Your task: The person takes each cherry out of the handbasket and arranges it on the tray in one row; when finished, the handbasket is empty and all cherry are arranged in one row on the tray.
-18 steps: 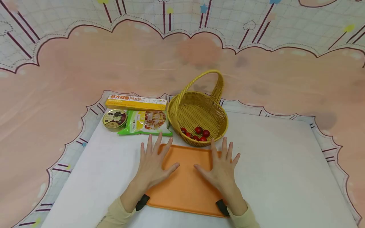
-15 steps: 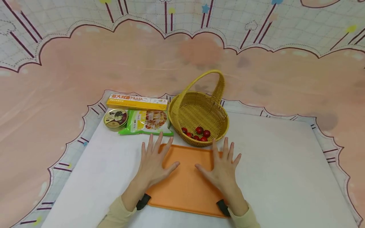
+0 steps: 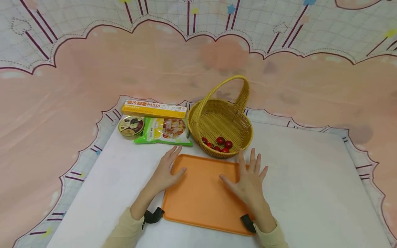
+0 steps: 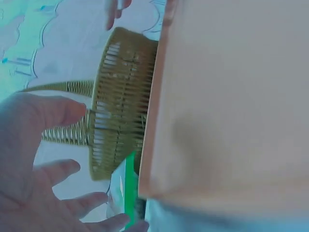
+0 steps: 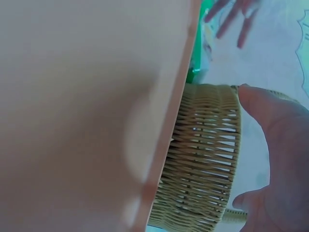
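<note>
My left hand (image 3: 164, 173) hovers at the left edge of an orange tray (image 3: 204, 196), fingers extended and thumb spread over the tray. Over the tray's right side is my right hand (image 3: 249, 184), its fingers fanned out. Neither hand holds anything. Just behind the tray stands a yellow wicker basket (image 3: 221, 119) with a tall handle. Several small red round fruits (image 3: 220, 140) lie in its front part. In the left wrist view the thumb and fingers (image 4: 72, 208) show apart, with the basket beyond them. The right wrist view shows the right thumb (image 5: 258, 104) in front of the basket.
Left of the basket lie a yellow and white pasta box (image 3: 155, 109), a round tin (image 3: 131, 126) and a green-edged food packet (image 3: 165, 131). A white cloth (image 3: 310, 182) covers the table. A patterned curtain (image 3: 155, 65) rises behind.
My left hand has shifted left toward the tray's edge and turned, its fingers closer together. The right hand keeps its spread pose. The whole head view has slid slightly to the right.
</note>
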Action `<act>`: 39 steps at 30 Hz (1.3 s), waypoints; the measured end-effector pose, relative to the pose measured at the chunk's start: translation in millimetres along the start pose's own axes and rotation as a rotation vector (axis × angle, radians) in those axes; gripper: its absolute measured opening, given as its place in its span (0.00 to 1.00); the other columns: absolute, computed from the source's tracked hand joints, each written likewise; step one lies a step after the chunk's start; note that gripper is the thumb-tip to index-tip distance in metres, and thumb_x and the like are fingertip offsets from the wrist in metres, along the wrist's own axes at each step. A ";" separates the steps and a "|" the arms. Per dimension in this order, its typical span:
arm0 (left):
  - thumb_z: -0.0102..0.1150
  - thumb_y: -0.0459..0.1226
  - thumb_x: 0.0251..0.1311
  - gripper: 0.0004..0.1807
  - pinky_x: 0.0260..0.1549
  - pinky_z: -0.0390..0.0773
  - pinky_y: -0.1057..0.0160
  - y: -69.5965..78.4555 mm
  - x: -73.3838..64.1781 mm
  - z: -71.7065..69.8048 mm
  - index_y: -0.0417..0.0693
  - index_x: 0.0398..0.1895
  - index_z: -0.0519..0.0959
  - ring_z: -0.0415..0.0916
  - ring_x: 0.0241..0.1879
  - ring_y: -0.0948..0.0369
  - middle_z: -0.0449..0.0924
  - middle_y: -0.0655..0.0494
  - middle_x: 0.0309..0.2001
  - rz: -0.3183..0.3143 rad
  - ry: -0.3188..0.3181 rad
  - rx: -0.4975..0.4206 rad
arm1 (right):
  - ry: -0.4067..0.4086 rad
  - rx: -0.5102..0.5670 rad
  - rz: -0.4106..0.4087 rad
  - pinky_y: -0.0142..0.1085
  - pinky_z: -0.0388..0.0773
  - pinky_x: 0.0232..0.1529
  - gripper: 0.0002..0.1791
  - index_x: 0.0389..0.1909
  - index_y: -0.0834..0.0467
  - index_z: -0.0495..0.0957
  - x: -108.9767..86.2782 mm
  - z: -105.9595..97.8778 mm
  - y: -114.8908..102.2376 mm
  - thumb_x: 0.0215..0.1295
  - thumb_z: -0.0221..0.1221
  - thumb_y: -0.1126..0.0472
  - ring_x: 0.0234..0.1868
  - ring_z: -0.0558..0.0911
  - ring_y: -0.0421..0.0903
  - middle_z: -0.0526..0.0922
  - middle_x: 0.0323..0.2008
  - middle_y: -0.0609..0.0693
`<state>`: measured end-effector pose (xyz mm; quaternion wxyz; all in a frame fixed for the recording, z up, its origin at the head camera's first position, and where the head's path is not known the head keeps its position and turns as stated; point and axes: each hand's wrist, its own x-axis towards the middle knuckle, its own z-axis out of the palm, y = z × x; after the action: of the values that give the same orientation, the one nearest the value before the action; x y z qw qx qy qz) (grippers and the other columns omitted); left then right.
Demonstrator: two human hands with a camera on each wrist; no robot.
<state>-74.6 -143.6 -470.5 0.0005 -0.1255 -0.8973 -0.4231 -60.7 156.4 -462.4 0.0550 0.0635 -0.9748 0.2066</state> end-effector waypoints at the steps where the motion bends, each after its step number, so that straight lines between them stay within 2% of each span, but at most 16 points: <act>1: 0.64 0.43 0.60 0.43 0.62 0.57 0.33 -1.2 2.4 -1.0 0.48 0.77 0.56 0.51 0.71 0.36 0.52 0.37 0.74 -0.004 -0.002 -0.004 | -0.003 0.009 0.002 0.76 0.33 0.59 0.62 0.79 0.54 0.45 0.1 -0.9 1.1 0.51 0.65 0.30 0.74 0.35 0.71 0.35 0.76 0.67; 9: 0.65 0.38 0.58 0.41 0.55 0.71 0.39 -5.5 13.0 -7.9 0.42 0.75 0.61 0.59 0.68 0.38 0.60 0.35 0.70 -0.033 -0.022 -0.026 | -0.003 0.111 -0.022 0.73 0.35 0.63 0.59 0.79 0.55 0.47 0.5 -6.9 2.0 0.54 0.67 0.37 0.75 0.36 0.69 0.36 0.77 0.65; 14: 0.65 0.35 0.58 0.40 0.48 0.79 0.48 -11.1 13.2 -8.2 0.45 0.74 0.62 0.67 0.63 0.41 0.63 0.38 0.69 -0.100 -0.047 -0.107 | -0.018 0.180 -0.037 0.71 0.38 0.64 0.55 0.78 0.56 0.49 3.1 -14.0 3.8 0.57 0.68 0.42 0.75 0.37 0.69 0.37 0.76 0.66; 19: 0.66 0.32 0.57 0.40 0.43 0.81 0.53 -16.8 13.9 -8.5 0.45 0.74 0.62 0.73 0.58 0.42 0.67 0.36 0.65 -0.127 -0.070 -0.171 | -0.018 0.215 -0.073 0.71 0.41 0.64 0.53 0.77 0.58 0.50 10.3 -24.2 6.2 0.59 0.68 0.47 0.74 0.40 0.70 0.39 0.76 0.67; 24: 0.65 0.28 0.55 0.39 0.45 0.80 0.50 -20.4 14.3 -9.5 0.41 0.72 0.65 0.77 0.53 0.43 0.75 0.36 0.58 -0.140 -0.058 -0.159 | -0.035 0.249 -0.085 0.73 0.48 0.62 0.49 0.77 0.58 0.51 22.0 -40.2 8.1 0.61 0.67 0.50 0.73 0.44 0.73 0.41 0.76 0.68; 29: 0.66 0.26 0.52 0.37 0.47 0.77 0.47 -21.4 14.5 -10.2 0.39 0.69 0.68 0.80 0.45 0.47 0.78 0.38 0.53 -0.159 -0.058 -0.130 | -0.116 0.377 -0.110 0.69 0.53 0.63 0.44 0.77 0.57 0.52 46.7 -61.5 11.7 0.66 0.62 0.52 0.73 0.50 0.69 0.45 0.76 0.66; 33: 0.67 0.24 0.51 0.38 0.44 0.78 0.49 -21.9 14.3 -10.7 0.40 0.69 0.70 0.79 0.43 0.50 0.78 0.39 0.54 -0.177 -0.070 -0.118 | -0.194 0.547 -0.177 0.63 0.55 0.66 0.36 0.74 0.62 0.58 78.7 -76.9 17.3 0.69 0.59 0.59 0.72 0.57 0.62 0.57 0.73 0.64; 36: 0.67 0.23 0.51 0.37 0.42 0.78 0.50 -22.4 13.7 -11.2 0.40 0.68 0.70 0.79 0.43 0.51 0.78 0.40 0.53 -0.178 -0.076 -0.108 | -0.298 0.655 -0.193 0.56 0.61 0.66 0.31 0.72 0.64 0.62 105.9 -87.9 20.8 0.72 0.57 0.61 0.69 0.66 0.59 0.65 0.70 0.62; 39: 0.66 0.23 0.50 0.37 0.43 0.78 0.50 -22.6 13.6 -11.4 0.40 0.68 0.71 0.79 0.43 0.51 0.78 0.40 0.52 -0.171 -0.078 -0.098 | -0.416 0.699 -0.183 0.50 0.66 0.64 0.28 0.71 0.63 0.64 131.4 -97.1 22.0 0.74 0.54 0.59 0.66 0.70 0.57 0.68 0.68 0.59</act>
<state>-94.1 -163.0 -478.9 -0.0765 -0.0646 -0.8824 -0.4598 -185.6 202.8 -365.3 -0.1498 0.2049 -0.8266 0.5024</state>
